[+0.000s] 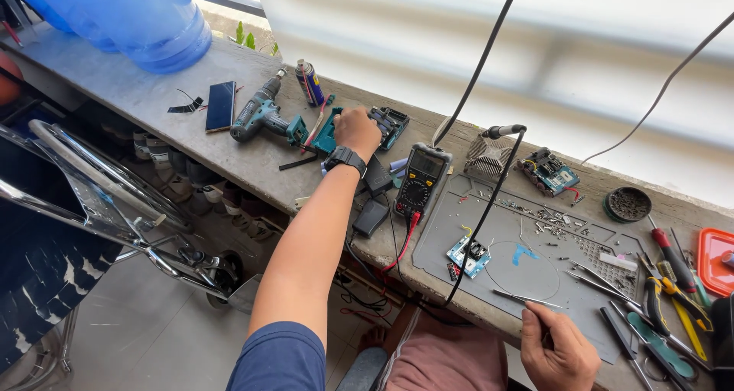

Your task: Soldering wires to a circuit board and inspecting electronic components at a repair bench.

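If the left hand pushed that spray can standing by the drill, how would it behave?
The spray can stands upright, tall and narrow, so it probably tips easily. Being round, it would likely roll along the concrete ledge afterwards. The left hand rests nearby.

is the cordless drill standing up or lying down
Lying down: the cordless drill rests on its side on the concrete ledge, chuck pointing toward the spray can, just beside the left hand.
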